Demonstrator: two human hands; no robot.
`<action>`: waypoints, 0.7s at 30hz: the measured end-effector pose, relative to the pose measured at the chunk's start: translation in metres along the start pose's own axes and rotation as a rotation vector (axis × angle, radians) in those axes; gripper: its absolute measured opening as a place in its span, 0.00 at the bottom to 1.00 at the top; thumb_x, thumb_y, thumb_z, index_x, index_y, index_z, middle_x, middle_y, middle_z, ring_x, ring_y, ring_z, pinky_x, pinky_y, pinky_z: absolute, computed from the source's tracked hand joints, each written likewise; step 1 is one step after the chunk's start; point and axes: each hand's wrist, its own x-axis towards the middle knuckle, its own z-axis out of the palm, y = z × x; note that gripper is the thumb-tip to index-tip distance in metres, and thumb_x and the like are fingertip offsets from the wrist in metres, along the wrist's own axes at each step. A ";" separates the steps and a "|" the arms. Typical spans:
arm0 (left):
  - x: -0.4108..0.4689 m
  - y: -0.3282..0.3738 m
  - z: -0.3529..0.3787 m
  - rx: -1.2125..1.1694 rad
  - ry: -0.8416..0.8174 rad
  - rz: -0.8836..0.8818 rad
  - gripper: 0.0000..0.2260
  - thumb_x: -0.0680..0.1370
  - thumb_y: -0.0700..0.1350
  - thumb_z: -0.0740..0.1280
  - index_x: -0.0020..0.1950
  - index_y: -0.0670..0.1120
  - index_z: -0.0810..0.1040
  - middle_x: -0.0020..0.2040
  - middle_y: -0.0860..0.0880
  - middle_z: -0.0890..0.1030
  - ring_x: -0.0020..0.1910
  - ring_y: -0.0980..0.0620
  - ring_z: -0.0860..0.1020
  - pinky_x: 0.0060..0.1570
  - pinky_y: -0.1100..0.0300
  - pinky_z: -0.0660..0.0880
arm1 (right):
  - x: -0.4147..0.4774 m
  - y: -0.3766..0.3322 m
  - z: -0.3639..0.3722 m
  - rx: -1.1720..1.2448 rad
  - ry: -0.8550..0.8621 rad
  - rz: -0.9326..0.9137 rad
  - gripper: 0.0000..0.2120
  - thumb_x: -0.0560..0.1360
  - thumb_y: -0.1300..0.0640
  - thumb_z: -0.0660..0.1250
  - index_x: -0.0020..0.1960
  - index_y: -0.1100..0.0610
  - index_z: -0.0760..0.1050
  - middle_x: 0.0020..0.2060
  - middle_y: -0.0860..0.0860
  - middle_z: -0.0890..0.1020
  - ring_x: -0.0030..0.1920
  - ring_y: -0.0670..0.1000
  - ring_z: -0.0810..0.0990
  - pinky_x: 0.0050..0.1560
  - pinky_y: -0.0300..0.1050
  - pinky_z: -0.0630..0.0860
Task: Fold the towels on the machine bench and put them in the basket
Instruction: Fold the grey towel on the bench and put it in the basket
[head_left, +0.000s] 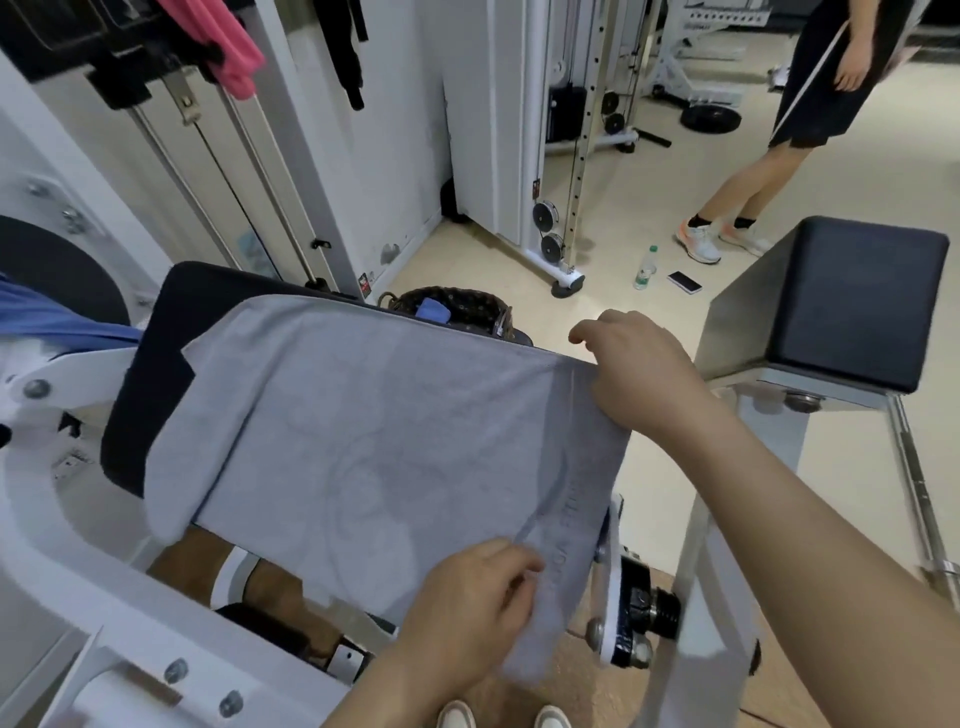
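Off the left end of the bench (156, 374), a blue cloth (62, 317), partly cut off by the frame. High above that same end, a pink cloth (223, 41) hanging from the machine.

On the bench itself, a grey towel (363, 426): lies spread flat over the dark pad, covers most of it, leaves the left end bare, and hangs over the near edge.

Just behind the bench's far edge, a woven basket (467, 304): mostly hidden by the pad, with something blue (434, 312) inside.

At the bench's near right corner, the left hand (467, 608): fingers curled, pinches the towel's near right corner, with bunched cloth hanging below the knuckles.

At the bench's far right corner, the right hand (634, 369): fingers curled over the hem, grips the towel's far right corner. Right hem running between the two hands.

Beyond the bench to the right, on the floor, an upright bottle (645, 270) and a phone (684, 282) lying flat near it.

Right of the bench, a second dark pad (857, 301) on a white frame.

Well behind the bench, far right, a bystander (810, 93) standing.
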 end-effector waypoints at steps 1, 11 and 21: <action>-0.003 -0.008 -0.011 -0.045 0.042 -0.058 0.14 0.75 0.54 0.58 0.53 0.54 0.80 0.46 0.58 0.80 0.45 0.59 0.76 0.45 0.67 0.71 | 0.003 -0.010 -0.005 0.042 0.008 -0.026 0.23 0.69 0.68 0.57 0.61 0.54 0.75 0.53 0.53 0.78 0.54 0.58 0.74 0.50 0.52 0.74; -0.043 -0.140 -0.143 -0.198 0.428 -0.456 0.15 0.80 0.43 0.64 0.46 0.66 0.75 0.46 0.66 0.79 0.48 0.68 0.76 0.44 0.76 0.69 | 0.086 -0.197 -0.013 0.254 -0.230 -0.265 0.20 0.78 0.65 0.55 0.64 0.50 0.76 0.59 0.48 0.79 0.59 0.51 0.76 0.56 0.42 0.73; -0.066 -0.256 -0.187 -0.056 0.634 -0.902 0.16 0.78 0.53 0.65 0.65 0.52 0.71 0.60 0.51 0.73 0.60 0.50 0.71 0.53 0.58 0.72 | 0.175 -0.347 0.058 0.059 -0.071 -0.455 0.20 0.78 0.61 0.58 0.70 0.52 0.68 0.65 0.52 0.72 0.64 0.58 0.67 0.57 0.55 0.73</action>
